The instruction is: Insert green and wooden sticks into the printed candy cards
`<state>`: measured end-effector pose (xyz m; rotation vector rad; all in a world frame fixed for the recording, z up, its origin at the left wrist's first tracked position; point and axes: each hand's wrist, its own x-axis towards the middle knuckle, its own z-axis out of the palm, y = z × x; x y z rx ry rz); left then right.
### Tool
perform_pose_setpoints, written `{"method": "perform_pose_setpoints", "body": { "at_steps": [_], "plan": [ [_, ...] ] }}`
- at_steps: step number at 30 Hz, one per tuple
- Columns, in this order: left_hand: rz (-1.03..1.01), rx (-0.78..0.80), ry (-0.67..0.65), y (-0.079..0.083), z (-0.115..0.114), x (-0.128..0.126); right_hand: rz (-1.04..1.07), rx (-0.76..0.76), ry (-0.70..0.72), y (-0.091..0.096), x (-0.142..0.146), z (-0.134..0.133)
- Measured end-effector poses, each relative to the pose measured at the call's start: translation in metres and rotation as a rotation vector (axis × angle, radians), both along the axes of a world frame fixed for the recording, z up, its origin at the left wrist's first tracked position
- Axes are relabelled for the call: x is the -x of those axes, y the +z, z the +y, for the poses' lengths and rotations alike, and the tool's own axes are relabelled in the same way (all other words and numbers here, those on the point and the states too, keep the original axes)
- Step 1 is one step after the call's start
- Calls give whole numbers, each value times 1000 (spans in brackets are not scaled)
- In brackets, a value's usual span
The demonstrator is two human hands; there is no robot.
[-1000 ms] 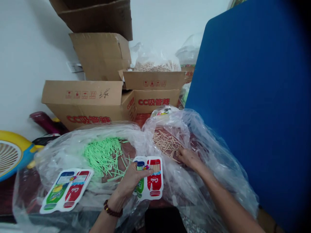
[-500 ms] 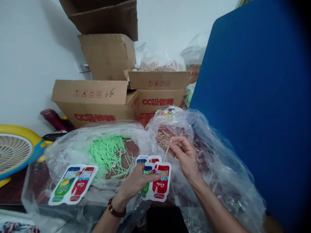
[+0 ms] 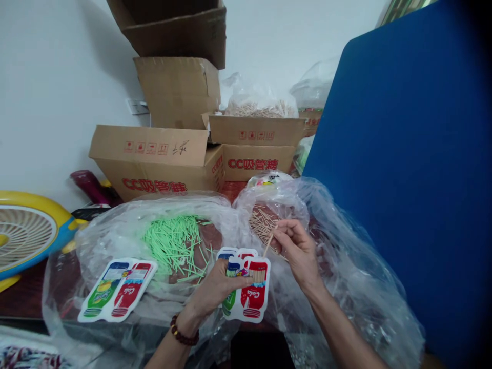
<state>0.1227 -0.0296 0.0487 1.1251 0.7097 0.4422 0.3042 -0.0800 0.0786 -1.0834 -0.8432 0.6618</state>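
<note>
My left hand, a beaded bracelet at its wrist, grips a bottle-shaped candy packet printed green and red. Green and brown sticks show through the packet's windows, and part of another packet sticks out behind it. Between thumb and forefinger, my right hand pinches a thin brown candy straw, tilted, its lower end at the packet's upper right edge. Just beyond that hand is a pile of brown candy straws. Green candy straws are heaped to the left. Similar packets lie stacked nearer me.
Clear plastic sheeting covers much of the table. Cardboard boxes stand along the back, one with a bag of sticks on top. A yellow and blue fan is at far left; a blue panel rises at right.
The view has shifted slightly, so the background sits a little further right. My left hand keeps the packet, and my right hand still pinches the brown straw near its top edge.
</note>
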Motion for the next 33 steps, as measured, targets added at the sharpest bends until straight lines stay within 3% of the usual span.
{"method": "perform_pose_setpoints", "body": {
  "at_steps": [7,15,21,27,33],
  "plan": [
    [14,-2,-35,1,-1,0,32,-30,-39,0,2,-1],
    [19,-3,-2,5,1,-3,37,11,64,-6,7,2],
    [-43,34,44,-6,3,-5,47,45,164,-13,14,3],
    [-60,57,47,-9,2,-3,-60,77,160,-15,1,6],
    [-41,110,63,-11,2,-4,-124,97,243,-15,-7,7]
  ]
}}
